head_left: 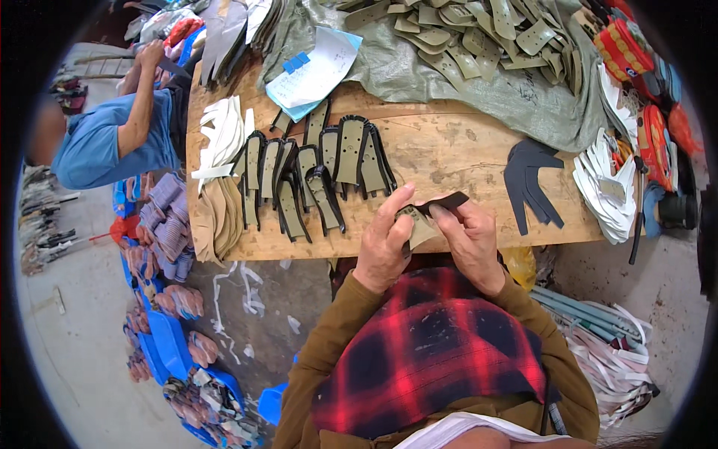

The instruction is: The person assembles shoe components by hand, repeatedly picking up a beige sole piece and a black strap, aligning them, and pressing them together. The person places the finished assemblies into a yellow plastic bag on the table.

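Note:
Near the table's front edge, my left hand (pixel 385 243) pinches a small olive curved piece (pixel 423 230) with holes in it. My right hand (pixel 473 243) has its thumb and fingers closed on a black strip (pixel 447 202) that lies along the olive piece's upper edge. Part of both is hidden behind my fingers. Left of my hands stand several olive pieces with black edging (pixel 348 150), grouped on the wood. To the right lies a small stack of black forked cut pieces (pixel 529 183).
A heap of bare olive pieces (pixel 479 34) sits on a green sheet (pixel 419 78) at the back. White cut pieces (pixel 607 187) lie at the right edge, tan ones (pixel 218 221) at the left. A person in a blue shirt (pixel 112 146) is beyond the table's left side.

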The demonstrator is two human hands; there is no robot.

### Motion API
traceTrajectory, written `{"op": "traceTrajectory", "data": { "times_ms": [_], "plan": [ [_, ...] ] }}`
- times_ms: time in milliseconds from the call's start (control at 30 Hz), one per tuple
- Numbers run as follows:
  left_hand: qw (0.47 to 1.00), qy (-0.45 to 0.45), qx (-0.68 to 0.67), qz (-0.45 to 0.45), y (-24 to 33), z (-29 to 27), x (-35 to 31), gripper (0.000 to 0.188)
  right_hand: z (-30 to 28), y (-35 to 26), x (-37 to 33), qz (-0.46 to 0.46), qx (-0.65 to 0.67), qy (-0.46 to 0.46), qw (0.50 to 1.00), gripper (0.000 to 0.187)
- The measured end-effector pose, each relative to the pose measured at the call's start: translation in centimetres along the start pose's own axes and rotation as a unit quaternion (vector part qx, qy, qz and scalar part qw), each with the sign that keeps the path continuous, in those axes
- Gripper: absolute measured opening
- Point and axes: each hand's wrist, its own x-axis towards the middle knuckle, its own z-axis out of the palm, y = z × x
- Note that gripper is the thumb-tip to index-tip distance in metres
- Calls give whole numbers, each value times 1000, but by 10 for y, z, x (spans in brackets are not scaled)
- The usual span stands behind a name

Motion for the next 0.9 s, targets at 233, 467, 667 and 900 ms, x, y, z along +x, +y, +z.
{"op": "traceTrajectory", "data": {
  "times_ms": [233, 467, 667, 900],
  "plan": [
    [999, -23, 43, -13, -2, 0, 2, 36, -2, -11, -3, 10, 5, -8, 1000, 16],
    [996, -58, 63, -30, -3, 0, 2, 33, -4, -26, -5, 11, 52, 19, 998, 20],
    [973, -121, 94, -175, 3, -5, -6, 28, -19, -56, -3, 41, 184, 67, 980, 28],
    [907, -155, -241, -309, 28, -20, 21, 19, -29, 8, 20, 126, 212, -180, 952, 18]
  ]
}}
